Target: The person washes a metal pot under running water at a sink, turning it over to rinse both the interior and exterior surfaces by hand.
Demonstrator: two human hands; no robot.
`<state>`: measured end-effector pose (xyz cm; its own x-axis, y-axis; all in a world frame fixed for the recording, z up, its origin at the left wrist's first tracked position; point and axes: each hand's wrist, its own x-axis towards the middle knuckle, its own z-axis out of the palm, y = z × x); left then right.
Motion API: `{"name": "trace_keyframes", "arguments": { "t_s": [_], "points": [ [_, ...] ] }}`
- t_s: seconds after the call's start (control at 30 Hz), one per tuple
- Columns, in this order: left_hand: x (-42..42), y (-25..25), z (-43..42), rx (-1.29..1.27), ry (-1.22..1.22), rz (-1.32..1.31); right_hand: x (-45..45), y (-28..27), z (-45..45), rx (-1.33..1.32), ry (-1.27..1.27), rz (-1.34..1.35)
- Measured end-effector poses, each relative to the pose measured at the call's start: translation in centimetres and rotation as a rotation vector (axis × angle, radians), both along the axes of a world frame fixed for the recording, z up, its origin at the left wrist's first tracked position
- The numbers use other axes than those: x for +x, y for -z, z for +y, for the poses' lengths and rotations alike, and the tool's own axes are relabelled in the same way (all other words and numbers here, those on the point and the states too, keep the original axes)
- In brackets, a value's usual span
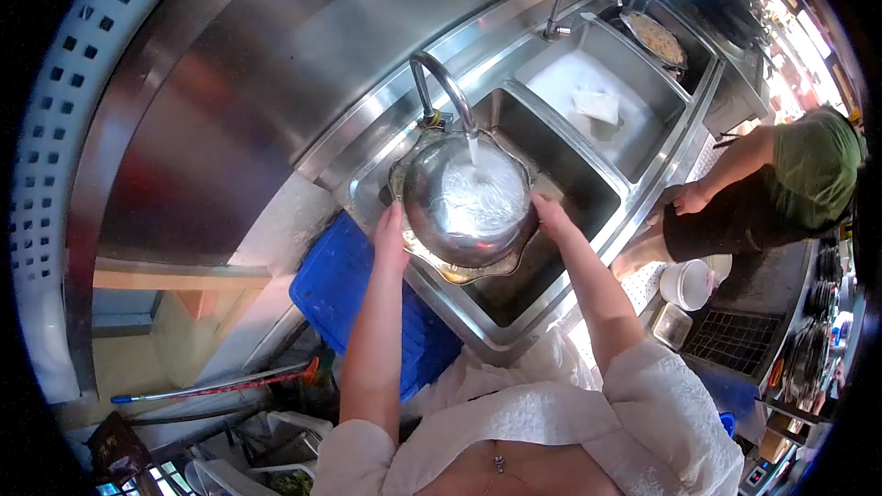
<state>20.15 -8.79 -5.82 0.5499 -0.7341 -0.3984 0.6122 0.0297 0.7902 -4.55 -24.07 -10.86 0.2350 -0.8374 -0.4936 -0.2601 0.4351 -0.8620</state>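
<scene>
Water runs from a curved faucet (446, 83) onto a shiny round metal lid or bowl (469, 197), which lies on a scalloped metal tray (452, 273) over the near sink basin (574, 161). My left hand (390, 239) grips the left side, its fingers partly hidden beneath the rim. On the right side, my right hand (551, 217) holds the edge, with its fingers wrapped under it. From this view I cannot tell whether each hand holds only the tray or both pieces.
Beyond a divider, a second basin (643, 138) holds foamy water and a white block. A pan of food (657, 39) sits farther back. Another person (781, 174) stands at the right. A blue bin (340, 285) is below left of the sink.
</scene>
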Motion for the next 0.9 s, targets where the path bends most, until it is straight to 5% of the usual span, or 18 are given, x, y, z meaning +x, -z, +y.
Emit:
{"name": "trace_keyframes", "arguments": {
  "t_s": [0.2, 0.27, 0.4, 0.47, 0.67, 0.8, 0.9],
  "points": [
    [-1.5, -0.9, 1.2, 0.090, -0.013, -0.175, 4.2, 5.8, -3.7, 0.122, -0.062, 0.236],
    [-2.4, -1.3, 1.4, 0.184, 0.080, -0.454, 6.0, 4.8, -4.6, 0.240, 0.012, -0.112],
    [-5.1, -2.8, 0.6, 0.144, 0.225, -0.616, 9.5, 3.8, -6.7, 0.136, -0.105, -0.117],
    [-5.8, -2.0, -0.2, 0.092, 0.217, -0.542, 10.2, 1.0, -7.0, -0.227, -0.223, 0.282],
    [-8.8, -2.7, -3.1, 0.099, 0.103, -0.291, 11.5, -8.1, -1.0, -0.817, -0.443, 0.488],
    [-10.3, -2.0, -3.9, -0.029, -0.032, -0.067, 9.2, -8.6, 4.3, -1.293, -0.455, 0.436],
    [-11.2, -1.9, -3.3, -0.018, -0.082, 0.011, 6.1, -9.3, 7.6, -1.368, -0.432, 0.339]
  ]
}}
